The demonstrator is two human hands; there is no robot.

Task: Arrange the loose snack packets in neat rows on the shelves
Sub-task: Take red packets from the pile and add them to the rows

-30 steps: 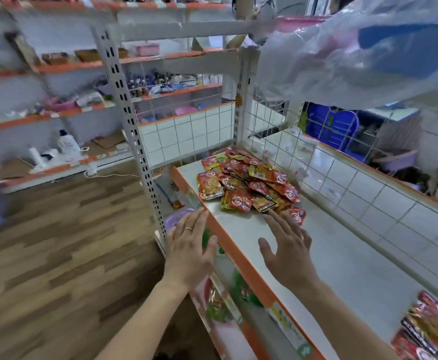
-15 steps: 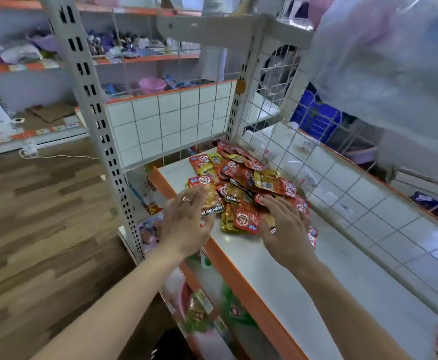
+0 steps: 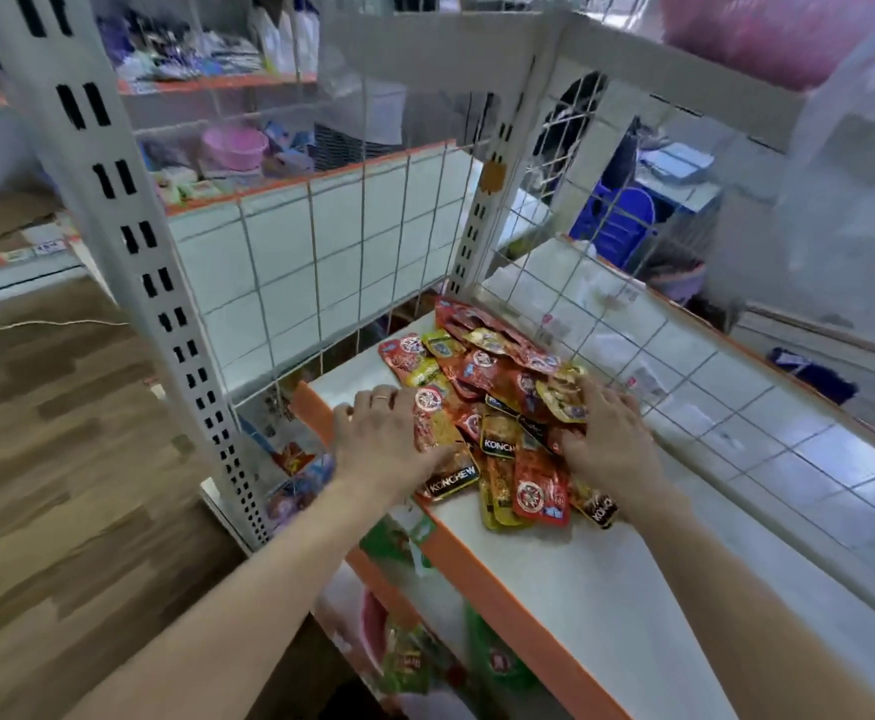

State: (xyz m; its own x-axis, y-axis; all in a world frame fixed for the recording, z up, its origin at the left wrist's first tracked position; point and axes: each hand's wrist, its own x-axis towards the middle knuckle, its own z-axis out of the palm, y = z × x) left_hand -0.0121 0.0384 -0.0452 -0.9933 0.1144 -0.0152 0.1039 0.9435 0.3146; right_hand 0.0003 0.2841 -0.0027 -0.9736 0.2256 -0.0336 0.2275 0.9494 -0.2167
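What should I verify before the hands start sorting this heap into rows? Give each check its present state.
1. Both hands on the heap: the left hand rests flat on its left side, the right hand on its right side. Ok.
2. Packets in rows: the snack packets lie jumbled and overlapping. Not ok.
3. Room for rows: the white shelf shows bare surface on the near side of the heap. Ok.
4. Front edge: a KONCHEW packet lies right at the orange lip. Whether it overhangs: cannot tell.
5. One packet singled out in a grip: fingers lie over the heap and none is seen pinching. Not ok.
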